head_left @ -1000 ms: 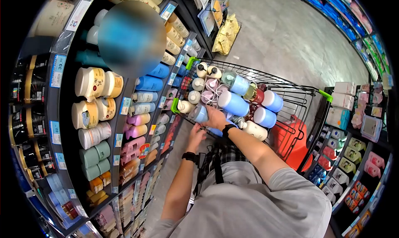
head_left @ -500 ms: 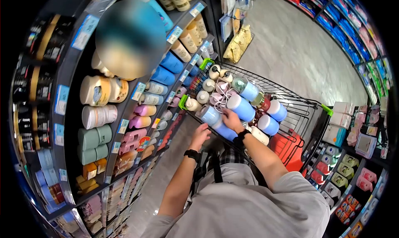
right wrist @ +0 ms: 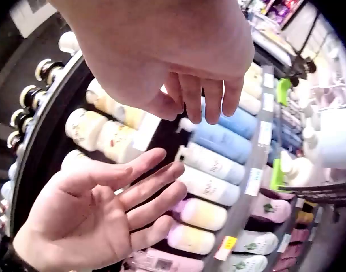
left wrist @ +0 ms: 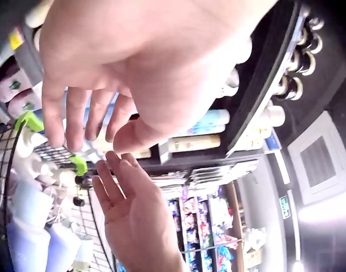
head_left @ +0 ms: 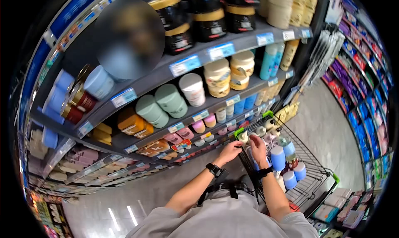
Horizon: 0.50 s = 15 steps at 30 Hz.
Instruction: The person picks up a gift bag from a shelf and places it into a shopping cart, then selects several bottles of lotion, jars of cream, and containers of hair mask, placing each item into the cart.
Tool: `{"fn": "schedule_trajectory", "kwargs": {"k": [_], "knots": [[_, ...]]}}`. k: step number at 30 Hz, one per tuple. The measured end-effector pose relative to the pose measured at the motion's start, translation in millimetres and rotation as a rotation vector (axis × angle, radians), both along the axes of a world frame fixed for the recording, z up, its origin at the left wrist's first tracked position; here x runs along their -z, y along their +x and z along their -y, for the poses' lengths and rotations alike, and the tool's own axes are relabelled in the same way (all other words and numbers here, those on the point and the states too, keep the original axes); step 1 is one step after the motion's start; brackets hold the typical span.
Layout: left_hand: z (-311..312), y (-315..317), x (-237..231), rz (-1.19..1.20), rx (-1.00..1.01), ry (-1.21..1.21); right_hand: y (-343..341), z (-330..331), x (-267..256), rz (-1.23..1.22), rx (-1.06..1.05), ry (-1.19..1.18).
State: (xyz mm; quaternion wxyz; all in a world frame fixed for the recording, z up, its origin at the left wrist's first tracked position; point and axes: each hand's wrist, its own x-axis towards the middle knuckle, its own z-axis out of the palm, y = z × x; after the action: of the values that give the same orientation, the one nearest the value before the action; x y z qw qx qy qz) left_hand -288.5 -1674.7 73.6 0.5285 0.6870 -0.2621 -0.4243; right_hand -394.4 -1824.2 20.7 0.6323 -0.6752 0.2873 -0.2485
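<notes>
Both hands are raised over the near edge of a wire shopping cart (head_left: 314, 180), with nothing held. In the left wrist view the left hand (left wrist: 127, 68) is above, fingers hanging loosely, and the right hand (left wrist: 142, 224) is below, palm showing. The right wrist view has the right hand (right wrist: 167, 56) on top with fingers pointing down and the left hand (right wrist: 94, 212) palm up with fingers spread. Blue tubs (head_left: 277, 158) and white pump bottles (head_left: 243, 137) lie in the cart, beside the right hand (head_left: 258, 148) and left hand (head_left: 228, 153).
A long shelf (head_left: 199, 51) with black jars (head_left: 209, 24), green tubs (head_left: 170, 100), cream jars (head_left: 217, 78) and price labels runs along the left and front. Grey floor (head_left: 116, 209) lies behind the shelf's lower edge. Packed shelves (head_left: 361, 92) stand across the aisle at right.
The view has swung left toward the shelf, so the cart appears lower and farther right. The right hand has let go of the blue-labelled bottle and lifted, coming close to the left hand.
</notes>
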Motion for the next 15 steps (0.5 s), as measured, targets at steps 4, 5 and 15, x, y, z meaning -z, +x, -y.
{"fn": "schedule_trajectory", "kwargs": {"k": [4,5,15], "knots": [[-35.6,44.2,-63.4,0.065,-0.063,-0.206,59.4,-30.9,-93.0,0.156,-0.113,-0.162],[-45.4,52.5,-83.4,0.096,-0.11,-0.257,73.3,-39.2,-116.3,0.197,-0.124,-0.177],[-121.9,128.2,-267.9,0.554,-0.386,-0.665,173.5,-101.2,-329.9,0.63,-0.306,-0.4]]}}
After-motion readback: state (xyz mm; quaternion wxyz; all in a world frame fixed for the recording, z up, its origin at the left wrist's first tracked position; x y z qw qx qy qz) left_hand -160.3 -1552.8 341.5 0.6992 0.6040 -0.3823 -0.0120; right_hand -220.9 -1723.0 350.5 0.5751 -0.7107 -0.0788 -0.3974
